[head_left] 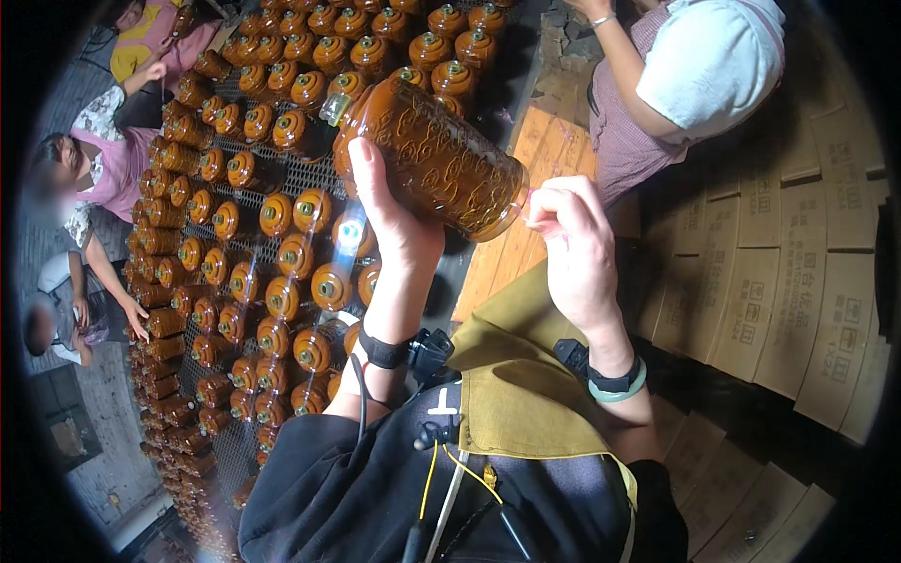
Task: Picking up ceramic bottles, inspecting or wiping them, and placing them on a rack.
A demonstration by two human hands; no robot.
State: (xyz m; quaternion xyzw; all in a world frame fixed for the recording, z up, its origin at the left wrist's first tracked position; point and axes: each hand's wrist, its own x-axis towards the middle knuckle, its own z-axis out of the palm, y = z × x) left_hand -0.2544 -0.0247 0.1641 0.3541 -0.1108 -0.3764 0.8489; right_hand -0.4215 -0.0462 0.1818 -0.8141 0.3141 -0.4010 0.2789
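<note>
A large glossy amber-brown bottle [441, 155] with raised swirl patterns lies tilted in front of me, its clear stopper [335, 109] to the upper left and its flat base to the lower right. My left hand [405, 225] supports it from beneath, the thumb up along its side near the shoulder. At the base edge, my right hand [579, 249] is closed in a pinch, fingertips beside the rim. Something small and reddish shows by those fingertips, too small to name. Both wrists carry dark straps.
Rows of similar brown bottles [294, 255] stand on a metal mesh table [267, 174] to the left. A wooden board [554, 150] lies beyond my right hand. Co-workers are at the far left, and a person [699, 80] stands at upper right. Flat cardboard cartons [798, 281] line the right.
</note>
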